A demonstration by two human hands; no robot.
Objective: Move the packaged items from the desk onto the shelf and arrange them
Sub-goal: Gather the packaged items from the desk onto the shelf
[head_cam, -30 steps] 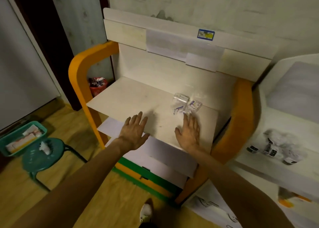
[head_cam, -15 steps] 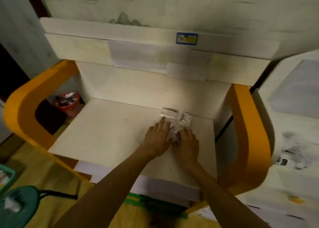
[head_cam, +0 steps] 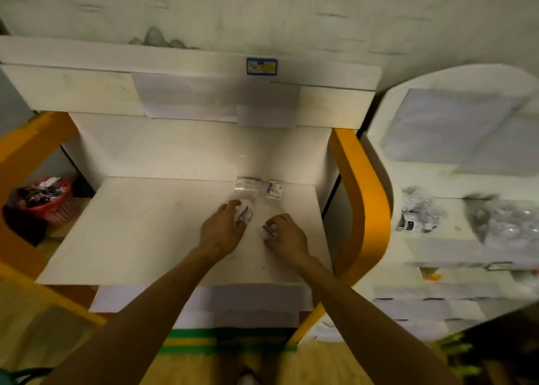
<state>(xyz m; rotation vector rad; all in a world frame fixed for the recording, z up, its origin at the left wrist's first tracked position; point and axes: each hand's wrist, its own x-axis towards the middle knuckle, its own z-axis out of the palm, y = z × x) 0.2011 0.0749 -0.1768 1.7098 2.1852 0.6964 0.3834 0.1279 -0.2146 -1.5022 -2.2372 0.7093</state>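
On the white shelf board [head_cam: 140, 227] with orange side rails, two small clear packets lie side by side against the back panel: one [head_cam: 248, 185] on the left and one [head_cam: 275, 189] on the right. My left hand [head_cam: 223, 230] grips a third small packet [head_cam: 246, 214] just in front of them. My right hand [head_cam: 287, 236] pinches a fourth packet [head_cam: 268, 230] near the shelf's right side. More packaged items [head_cam: 414, 218] sit in a pile on the white desk [head_cam: 455, 247] to the right.
An orange rail [head_cam: 364, 203] stands between the shelf and the desk. A red basket [head_cam: 46, 200] of rubbish sits on the floor at the left. A blue label [head_cam: 261, 66] is stuck on the upper shelf edge. Paper sheets hang below the shelf front.
The view moved closer to the shelf. My hands, close together over the packets half a second ago, have separated, and each now holds one packet.
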